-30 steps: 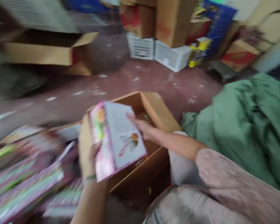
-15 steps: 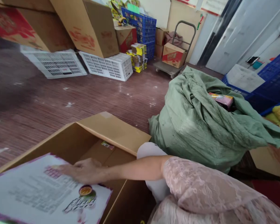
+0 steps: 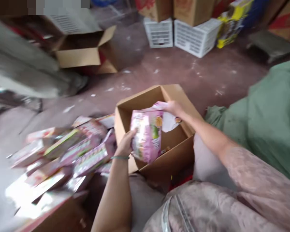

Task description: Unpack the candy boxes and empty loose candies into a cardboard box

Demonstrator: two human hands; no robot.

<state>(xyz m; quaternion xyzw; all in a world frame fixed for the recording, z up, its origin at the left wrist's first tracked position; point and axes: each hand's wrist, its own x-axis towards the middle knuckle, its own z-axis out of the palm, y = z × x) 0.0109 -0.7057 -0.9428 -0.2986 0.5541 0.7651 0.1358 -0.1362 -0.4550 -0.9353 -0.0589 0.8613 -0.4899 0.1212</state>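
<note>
My left hand (image 3: 126, 144) is closed on the side of a shiny pink-and-white packet (image 3: 145, 135) with fruit printed on it. It holds the packet upright above the open cardboard box (image 3: 152, 174) in front of me. My right hand (image 3: 175, 108) grips the top edge of a white packet (image 3: 170, 123) with pink trim, partly hidden behind the pink one. Whether the two packets touch is unclear. Inside the box, a small printed piece shows near its close wall; the packets hide much of the bottom.
Several similar packets (image 3: 89, 158) lie piled to the left of the box. A green sack (image 3: 275, 116) stands at the right. Another open carton (image 3: 78, 58) and a person's trouser leg (image 3: 26, 67) are at upper left. White crates (image 3: 195, 37) stand farther back.
My view has swung left and down. My left hand has come into sight, holding the pink packet. My right hand now lifts the white packet by its edge over the box.
</note>
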